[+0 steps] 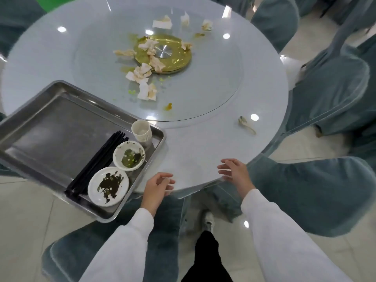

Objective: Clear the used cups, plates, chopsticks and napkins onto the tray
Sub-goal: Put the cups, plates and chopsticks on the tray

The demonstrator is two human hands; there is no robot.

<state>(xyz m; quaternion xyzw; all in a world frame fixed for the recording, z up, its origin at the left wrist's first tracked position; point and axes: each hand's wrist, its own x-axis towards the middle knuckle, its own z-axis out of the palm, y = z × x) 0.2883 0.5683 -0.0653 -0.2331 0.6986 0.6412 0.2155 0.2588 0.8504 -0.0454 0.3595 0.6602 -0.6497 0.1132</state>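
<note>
Nearest the camera, both hands hover over the near edge of the round white table (203,143), white sleeves running back toward the body. The left hand (156,188) is loose, fingers relaxed and slightly curled, holding nothing, just right of the tray. The right hand (234,169) is spread, fingers straight, also holding nothing, above the table rim.

To the left, a stainless steel tray (50,127) sits on the table's edge, its near corner hanging past the rim. In its right end lie 2 soiled white plates: the nearer plate (108,186) smeared dark, the farther plate (128,156) smeared green. A bundle of black chopsticks (95,165) lies just left of the plates. Beyond the plates stands a stack of white paper cups (141,131) in the tray's far right corner.

Farther out, 1 crumpled napkin (246,124) lies alone on the tabletop to the right. On the glass turntable (203,88), several stained napkins (146,90) lie scattered around and over the gold hub (173,55), with yellow and green food smears among them. 3 more napkin pieces (162,23) sit at the far side. Grey-blue covered chairs (335,94) ring the table.
</note>
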